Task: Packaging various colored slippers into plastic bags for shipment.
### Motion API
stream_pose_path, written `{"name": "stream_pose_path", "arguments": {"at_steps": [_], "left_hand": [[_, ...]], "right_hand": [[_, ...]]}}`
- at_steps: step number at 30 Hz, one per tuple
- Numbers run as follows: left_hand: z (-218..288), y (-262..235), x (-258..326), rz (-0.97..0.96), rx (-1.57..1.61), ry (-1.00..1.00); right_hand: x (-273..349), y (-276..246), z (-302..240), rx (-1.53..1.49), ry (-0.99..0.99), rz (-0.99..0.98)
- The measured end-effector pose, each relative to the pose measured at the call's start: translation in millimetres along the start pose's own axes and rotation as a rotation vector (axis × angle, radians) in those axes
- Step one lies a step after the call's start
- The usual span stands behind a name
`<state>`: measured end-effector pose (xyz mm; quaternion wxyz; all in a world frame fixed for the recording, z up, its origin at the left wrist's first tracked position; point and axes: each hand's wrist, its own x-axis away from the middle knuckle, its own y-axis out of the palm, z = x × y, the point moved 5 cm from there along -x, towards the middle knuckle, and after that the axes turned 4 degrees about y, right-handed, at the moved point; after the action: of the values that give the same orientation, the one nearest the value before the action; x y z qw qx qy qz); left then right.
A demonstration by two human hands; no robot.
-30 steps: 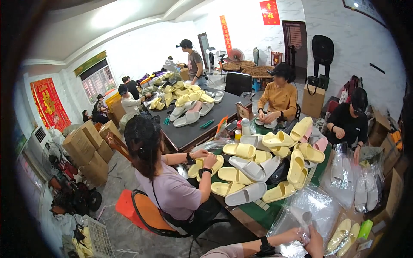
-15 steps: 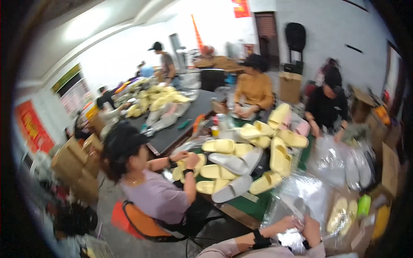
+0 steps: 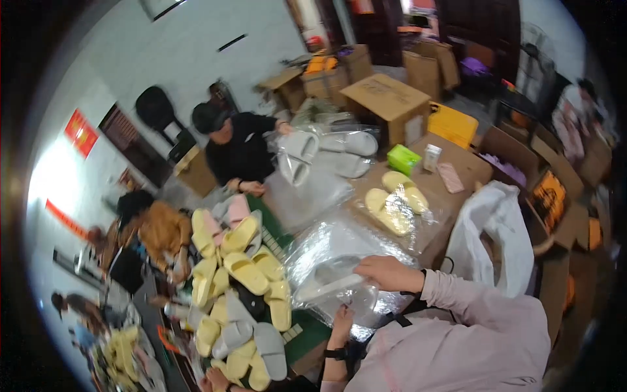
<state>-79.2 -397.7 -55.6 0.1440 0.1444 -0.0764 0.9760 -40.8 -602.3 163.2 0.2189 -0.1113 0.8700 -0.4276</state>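
A light grey slipper (image 3: 324,282) lies inside or under clear film over a pile of clear plastic bags (image 3: 333,245). My right hand (image 3: 390,273) is closed on the slipper's end nearest me. Just below, my left hand (image 3: 343,318) pinches the edge of a clear plastic bag (image 3: 367,302) around the slipper; its fingertips are slightly blurred. Beyond the pile, a pair of yellow slippers (image 3: 395,204) in clear film rests on brown cardboard. To the left, many yellow, grey and pink slippers (image 3: 247,273) are heaped on the green table top (image 3: 307,340).
Across the table, a person in black (image 3: 238,153) handles bagged grey slippers (image 3: 300,157). A person in orange (image 3: 163,228) sits farther left. A green packet (image 3: 403,159), a pink phone-shaped object (image 3: 450,178), a white sack (image 3: 493,228) and cardboard boxes (image 3: 385,104) stand at the right.
The view has swung right and tilted. My hands, close together before, are now apart, with the right one on the grey slipper. The person in black has raised one hand beside the bagged slippers.
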Motion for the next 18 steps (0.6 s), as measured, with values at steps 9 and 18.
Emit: {"name": "stream_pose_path", "arguments": {"at_steps": [9, 18], "left_hand": [[-49.1, 41.8, -12.4, -0.257, -1.105, -0.044], [-68.9, 38.3, -6.8, -0.298, -1.265, -0.065]], "right_hand": [[6.9, -41.2, 38.2, 0.401, 0.045, 0.184], [15.6, 13.9, 135.5, 0.792, 0.402, 0.081]]}}
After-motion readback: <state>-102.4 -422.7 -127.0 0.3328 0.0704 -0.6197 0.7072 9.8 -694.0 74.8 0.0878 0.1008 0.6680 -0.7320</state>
